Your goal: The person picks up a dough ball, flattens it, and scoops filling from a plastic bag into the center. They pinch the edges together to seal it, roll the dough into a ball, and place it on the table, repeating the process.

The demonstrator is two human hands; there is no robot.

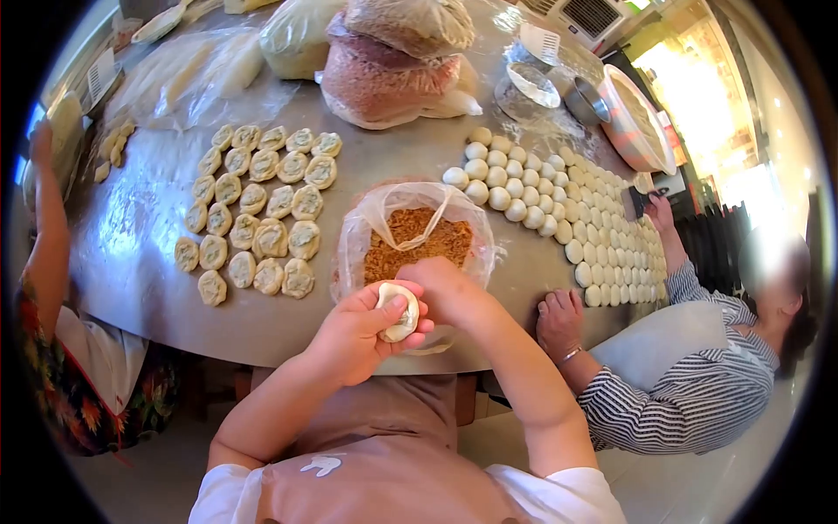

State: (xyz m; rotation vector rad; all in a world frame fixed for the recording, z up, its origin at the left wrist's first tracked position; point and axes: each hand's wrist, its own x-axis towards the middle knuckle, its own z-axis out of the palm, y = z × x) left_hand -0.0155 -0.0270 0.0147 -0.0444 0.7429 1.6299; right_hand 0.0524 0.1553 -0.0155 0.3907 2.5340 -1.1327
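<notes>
In my left hand (pixel 353 332) I hold a flattened dough piece (pixel 399 316), cupped in the fingers with the thumb pressed on its middle. My right hand (pixel 443 288) is just beyond it, over the near side of a plastic-lined container (pixel 352 236). Reddish-brown crumbly filling (pixel 436 234) lies in that container. The right fingertips are hidden, so what they hold, if anything, does not show. To the left stand rows of flattened dough pieces (pixel 253 199) with pale, greenish centres. Round white dough balls (pixel 515 188) sit in rows to the right.
A person at the right rests one hand (pixel 560 321) by the dough balls and holds a dark-handled scraper (pixel 640 199). Another person's arm (pixel 51 218) reaches in at the left. Plastic bags (pixel 384 79), a metal cup (pixel 587 100) and a large basin (pixel 635 122) stand farther back.
</notes>
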